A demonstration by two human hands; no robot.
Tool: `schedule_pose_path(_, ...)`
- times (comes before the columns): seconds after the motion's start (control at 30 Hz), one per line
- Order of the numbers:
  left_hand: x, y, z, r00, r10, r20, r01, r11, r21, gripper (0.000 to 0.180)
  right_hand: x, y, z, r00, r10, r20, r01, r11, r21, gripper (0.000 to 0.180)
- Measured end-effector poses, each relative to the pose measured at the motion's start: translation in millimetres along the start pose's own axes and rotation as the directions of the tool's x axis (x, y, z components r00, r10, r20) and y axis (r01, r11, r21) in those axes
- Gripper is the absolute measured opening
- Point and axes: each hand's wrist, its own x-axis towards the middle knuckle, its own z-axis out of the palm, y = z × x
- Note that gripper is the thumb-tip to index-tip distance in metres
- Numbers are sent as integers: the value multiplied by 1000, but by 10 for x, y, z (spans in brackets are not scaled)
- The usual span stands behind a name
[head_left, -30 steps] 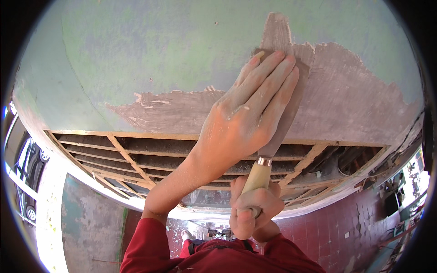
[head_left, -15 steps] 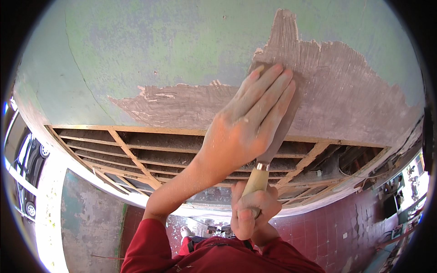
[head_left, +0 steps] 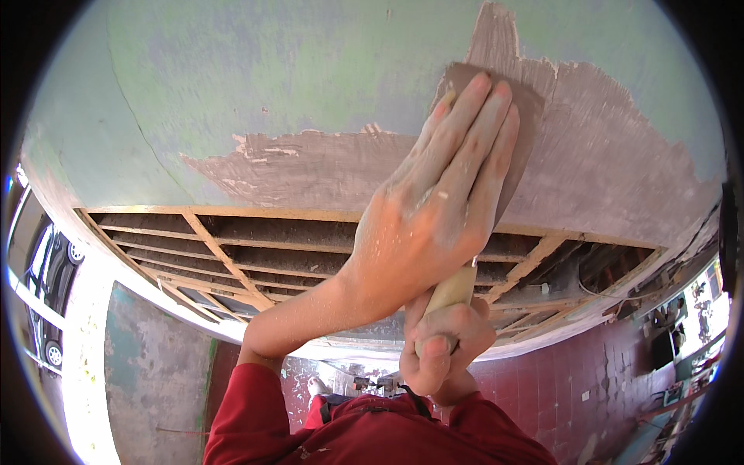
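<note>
A scraper with a pale wooden handle (head_left: 454, 290) and a broad grey blade (head_left: 530, 105) lies against a wall of flaking green paint (head_left: 271, 70). My right hand (head_left: 449, 341) is wrapped round the handle's lower end. Higher up, my left hand (head_left: 434, 225) lies on the blade with its fingers stretched out toward the edge, hiding much of the metal. Pale dust coats those fingers. Around the blade spreads a bare grey-brown patch (head_left: 597, 147) with ragged paint edges, and a narrow scraped strip (head_left: 494, 35) runs up above it.
Under the painted surface is an opening with wooden battens (head_left: 294, 246) and dark gaps. Red floor tiles (head_left: 542, 380) show lower right, with cluttered items at the far right. A worn grey-green panel (head_left: 151, 372) stands lower left; a dark car (head_left: 53, 287) is beyond it.
Both hands and the scraper have moved upward and slightly right across the wall. The blade's edge now sits higher, at the base of the narrow scraped strip.
</note>
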Motion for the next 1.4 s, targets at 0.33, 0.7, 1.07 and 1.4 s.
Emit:
schedule_pose_path(0.33, 9, 21, -17, 1000, 1, 4, -1, 1000, 1, 49, -1, -47, 18, 999, 24, 37, -32, 971, 235, 12)
schedule_pose_path(0.7, 52, -28, 3, 999, 46, -17, -45, 997, 55, 47, 39, 0, 38, 999, 15, 44, -21, 991, 129, 12)
schedule_pose_path(1.07, 102, -40, -50, 1000, 23, -8, -22, 994, 111, 46, 63, 11, 52, 998, 52, 34, -57, 980, 192, 10)
schedule_pose_path(1.4, -15, 7, 50, 999, -30, -18, 31, 999, 42, 56, -131, 12, -32, 994, 67, 82, -79, 985, 151, 11)
